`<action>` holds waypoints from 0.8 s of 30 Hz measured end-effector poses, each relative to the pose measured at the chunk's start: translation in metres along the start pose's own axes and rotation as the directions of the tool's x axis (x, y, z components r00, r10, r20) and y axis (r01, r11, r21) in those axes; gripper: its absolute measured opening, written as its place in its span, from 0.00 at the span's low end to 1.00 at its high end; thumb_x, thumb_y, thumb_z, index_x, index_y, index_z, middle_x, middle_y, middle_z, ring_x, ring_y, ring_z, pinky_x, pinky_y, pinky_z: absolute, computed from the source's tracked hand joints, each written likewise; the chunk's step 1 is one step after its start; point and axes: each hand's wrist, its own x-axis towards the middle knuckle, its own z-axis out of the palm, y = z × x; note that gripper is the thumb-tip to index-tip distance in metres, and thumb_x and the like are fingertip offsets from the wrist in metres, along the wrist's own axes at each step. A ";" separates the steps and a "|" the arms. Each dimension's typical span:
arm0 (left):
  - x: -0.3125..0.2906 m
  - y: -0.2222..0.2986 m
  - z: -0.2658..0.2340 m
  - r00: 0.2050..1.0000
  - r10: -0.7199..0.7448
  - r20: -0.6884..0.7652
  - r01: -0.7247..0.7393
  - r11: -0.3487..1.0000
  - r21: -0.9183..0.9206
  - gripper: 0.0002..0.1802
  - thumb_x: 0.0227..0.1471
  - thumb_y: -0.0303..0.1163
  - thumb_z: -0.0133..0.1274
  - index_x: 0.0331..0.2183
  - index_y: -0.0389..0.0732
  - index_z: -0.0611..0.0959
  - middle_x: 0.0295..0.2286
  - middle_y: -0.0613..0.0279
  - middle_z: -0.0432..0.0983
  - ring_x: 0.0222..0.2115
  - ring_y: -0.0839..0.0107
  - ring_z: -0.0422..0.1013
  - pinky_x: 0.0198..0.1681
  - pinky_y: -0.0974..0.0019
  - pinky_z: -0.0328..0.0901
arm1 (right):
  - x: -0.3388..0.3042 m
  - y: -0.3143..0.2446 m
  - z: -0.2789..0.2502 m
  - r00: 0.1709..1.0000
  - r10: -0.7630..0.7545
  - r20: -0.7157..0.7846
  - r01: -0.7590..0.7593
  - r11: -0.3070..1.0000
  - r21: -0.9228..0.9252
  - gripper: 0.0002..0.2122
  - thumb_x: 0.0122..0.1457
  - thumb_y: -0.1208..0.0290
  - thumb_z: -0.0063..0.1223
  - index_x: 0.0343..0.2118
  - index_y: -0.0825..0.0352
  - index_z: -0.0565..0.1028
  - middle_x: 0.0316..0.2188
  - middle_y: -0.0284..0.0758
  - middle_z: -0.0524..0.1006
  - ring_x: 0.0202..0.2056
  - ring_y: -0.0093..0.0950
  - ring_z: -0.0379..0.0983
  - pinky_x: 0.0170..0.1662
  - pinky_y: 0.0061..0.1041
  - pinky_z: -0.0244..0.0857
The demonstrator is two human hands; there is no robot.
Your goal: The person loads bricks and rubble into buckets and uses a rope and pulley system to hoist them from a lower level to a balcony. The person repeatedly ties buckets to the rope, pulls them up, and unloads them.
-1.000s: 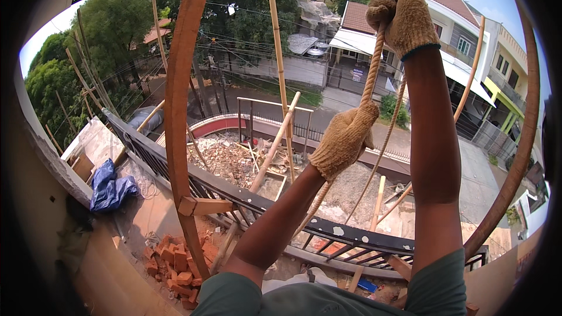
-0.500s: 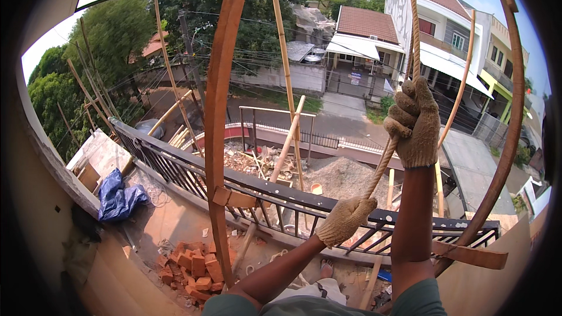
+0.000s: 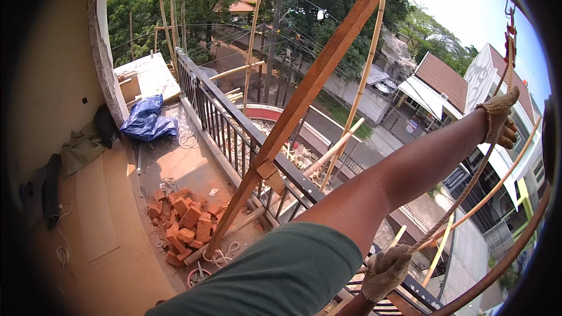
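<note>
My left arm stretches up and to the right, with my gloved left hand [image 3: 497, 116] closed round a thick twisted rope [image 3: 468, 190]. Above that hand the rope runs up to red metal hardware [image 3: 510, 35] hung near the top right. Lower down, my gloved right hand [image 3: 386, 272] is wrapped round the same rope, close to the black balcony railing [image 3: 234, 114]. Both gloves are tan knit. My own green sleeve hides part of the railing. What hangs on the rope, if anything, is out of view.
A slanted wooden post [image 3: 310, 93] crosses in front of the railing. Broken red bricks [image 3: 187, 222] lie heaped on the floor, with a blue tarp [image 3: 149, 120] farther off. Bamboo poles [image 3: 363, 82] stand outside. A curved brown beam [image 3: 515, 257] borders the right.
My left hand has gone from the lower place on the rope to the upper one, and my right hand has come down below it. The view has swung left and tilted.
</note>
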 end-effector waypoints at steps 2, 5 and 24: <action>0.036 0.002 -0.008 0.981 -0.118 -0.155 0.110 0.992 -0.059 0.42 0.57 0.74 0.46 0.46 0.41 0.68 0.28 0.51 0.68 0.21 0.59 0.67 0.22 0.50 0.61 | -0.016 0.011 -0.005 0.987 -0.059 -0.149 0.016 0.962 -0.274 0.20 0.69 0.49 0.56 0.33 0.64 0.70 0.22 0.27 0.67 0.20 0.20 0.62 0.22 0.19 0.57; 0.037 -0.019 -0.008 0.979 -0.155 -0.135 0.130 0.976 -0.177 0.28 0.63 0.63 0.46 0.23 0.51 0.69 0.13 0.68 0.61 0.10 0.73 0.57 0.13 0.62 0.49 | 0.003 0.028 -0.045 0.993 -0.122 -0.002 0.115 0.943 -0.312 0.18 0.73 0.51 0.50 0.34 0.60 0.64 0.18 0.22 0.57 0.15 0.11 0.51 0.16 0.16 0.46; -0.324 -0.155 -0.044 0.999 0.030 -0.041 -0.039 0.975 -0.218 0.13 0.69 0.41 0.55 0.42 0.41 0.77 0.29 0.70 0.74 0.26 0.80 0.70 0.28 0.75 0.69 | 0.310 -0.093 -0.025 0.950 0.067 0.304 0.142 0.775 -0.615 0.30 0.73 0.49 0.48 0.64 0.72 0.68 0.47 0.40 0.80 0.49 0.27 0.78 0.54 0.31 0.74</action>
